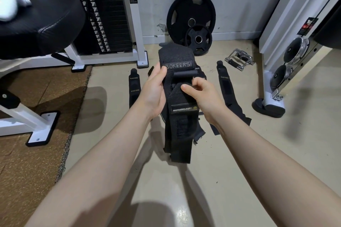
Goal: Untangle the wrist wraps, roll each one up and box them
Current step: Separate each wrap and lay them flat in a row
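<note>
Early going, it seems: the left hand grips and the right hand pinches the tangled wraps, two loose wraps lie unrolled beyond either hand, no box visible.

Both hands gripping tangled black wrist wraps, gym floor

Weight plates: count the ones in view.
2. A large plate leans against the back wall, and a small plate leans against its front. Others may be hidden behind the machines.
</note>
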Available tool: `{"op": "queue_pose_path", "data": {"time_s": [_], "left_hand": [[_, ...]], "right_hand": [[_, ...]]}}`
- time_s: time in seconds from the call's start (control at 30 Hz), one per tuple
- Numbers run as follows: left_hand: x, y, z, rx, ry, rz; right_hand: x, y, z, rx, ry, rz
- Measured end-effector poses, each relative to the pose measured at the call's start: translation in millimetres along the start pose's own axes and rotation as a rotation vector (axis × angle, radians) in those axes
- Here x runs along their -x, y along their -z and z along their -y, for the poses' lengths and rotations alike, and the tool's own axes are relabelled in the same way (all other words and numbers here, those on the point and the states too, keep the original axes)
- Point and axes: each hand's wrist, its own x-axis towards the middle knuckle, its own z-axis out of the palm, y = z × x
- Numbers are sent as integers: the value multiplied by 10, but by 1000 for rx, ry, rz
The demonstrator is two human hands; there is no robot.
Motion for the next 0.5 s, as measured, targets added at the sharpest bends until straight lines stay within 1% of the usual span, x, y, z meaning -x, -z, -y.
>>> {"op": "queue_pose_path", "data": {"time_s": [0.13, 0.2, 0.23, 0.33, 0.4, 0.5], "left_hand": [[-3, 47, 29, 38, 1, 21], [25, 55, 33, 11, 0, 34], [44, 51, 36, -35, -2, 45], [68, 77, 73, -288, -17, 69], [70, 115, 91, -417, -2, 83], [74, 142, 116, -525, 10, 91]], "right_hand": [[-1, 10, 36, -35, 12, 75], [-12, 2, 57, -73, 16, 120], [-10, -5, 66, -92, 13, 133], [-21, 24, 48, -111, -10, 151], [-4, 47, 59, -116, -44, 160], [-32, 12, 107, 47, -43, 179]]}}
